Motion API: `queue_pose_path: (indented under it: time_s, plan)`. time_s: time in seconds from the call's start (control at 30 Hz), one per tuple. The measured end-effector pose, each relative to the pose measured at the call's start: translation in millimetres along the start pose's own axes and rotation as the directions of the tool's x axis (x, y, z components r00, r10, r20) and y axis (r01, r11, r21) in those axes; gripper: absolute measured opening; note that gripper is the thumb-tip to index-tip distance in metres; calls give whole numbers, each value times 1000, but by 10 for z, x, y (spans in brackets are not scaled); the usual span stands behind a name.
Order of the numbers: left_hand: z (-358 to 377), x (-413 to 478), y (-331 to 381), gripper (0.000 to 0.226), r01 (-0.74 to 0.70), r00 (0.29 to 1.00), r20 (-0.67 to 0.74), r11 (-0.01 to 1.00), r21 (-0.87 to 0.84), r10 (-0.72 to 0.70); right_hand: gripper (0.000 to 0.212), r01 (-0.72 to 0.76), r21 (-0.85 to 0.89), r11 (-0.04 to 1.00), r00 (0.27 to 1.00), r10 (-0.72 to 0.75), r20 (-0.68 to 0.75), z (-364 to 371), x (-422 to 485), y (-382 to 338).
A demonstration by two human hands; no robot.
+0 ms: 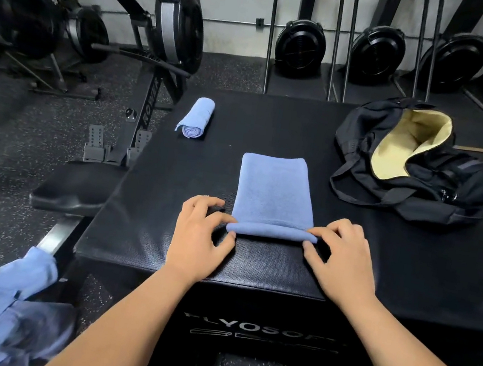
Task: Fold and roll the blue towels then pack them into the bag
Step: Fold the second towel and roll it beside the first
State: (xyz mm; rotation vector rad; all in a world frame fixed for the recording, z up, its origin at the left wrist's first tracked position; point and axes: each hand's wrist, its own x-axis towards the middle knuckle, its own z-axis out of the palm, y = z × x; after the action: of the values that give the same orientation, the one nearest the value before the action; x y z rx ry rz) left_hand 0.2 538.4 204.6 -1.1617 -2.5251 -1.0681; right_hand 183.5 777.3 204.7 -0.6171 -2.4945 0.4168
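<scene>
A folded blue towel (274, 194) lies lengthwise on the black padded box (168, 203), its near end curled into a short roll. My left hand (199, 239) pinches the roll's left end and my right hand (337, 256) pinches its right end. A finished rolled blue towel (196, 118) rests at the box's far left. The black duffel bag (417, 171) sits at the far right of the box, open, showing a pale yellow lining. More loose blue towels (1, 313) are heaped low at the left, off the box.
A rowing machine's seat and rail (76, 186) run beside the box on the left. Other rowers and fan wheels (301, 47) stand along the back wall with metal rack bars. The floor is dark speckled rubber.
</scene>
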Motion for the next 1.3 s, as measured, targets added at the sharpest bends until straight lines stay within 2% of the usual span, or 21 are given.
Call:
queue_pose_path:
  time_s: [0.17, 0.27, 0.4, 0.5, 0.67, 0.87, 1.0, 1.1, 1.17, 1.3]
  plan:
    - [23, 10, -46, 24, 50, 999, -15, 998, -38, -50, 22, -68, 118, 991, 998, 67, 9, 46, 43, 61]
    - [21, 24, -53, 24, 69, 998, 7, 995, -67, -69, 31, -105, 175, 979, 994, 105, 12, 35, 53, 74]
    - [28, 34, -46, 25, 87, 996, 0, 995, -59, -87, 20, -147, 200, 969, 989, 146, 23, 8, 47, 27]
    - [23, 44, -26, 18, 101, 994, -41, 993, -62, -103, 20, -199, 204, 958, 979, 201, 12, -36, 50, -15]
    - [-26, 25, 22, 11, 28, 999, -37, 998, -64, -30, 11, -104, 187, 977, 994, 108, -10, -28, 35, -8]
    - [15, 1, -16, 5, -6, 998, -61, 1000, -21, 5, 10, -68, 121, 990, 995, 77, -66, 6, 12, 25]
    - [33, -4, -6, 16, -27, 998, -60, 999, 23, 29, 18, -46, 60, 997, 996, 51, -76, 29, 8, 11]
    - [30, 1, 2, 31, -33, 999, 9, 997, 73, 33, 31, -28, 54, 998, 999, 29, -30, 17, 5, 10]
    - [36, 9, -14, 33, -23, 999, 37, 995, 93, 20, 37, -38, 62, 997, 999, 38, -5, 7, 5, 7]
    - [52, 32, -57, 30, 26, 1000, 15, 999, 43, -27, 29, -57, 87, 995, 998, 59, -16, 19, 34, 26]
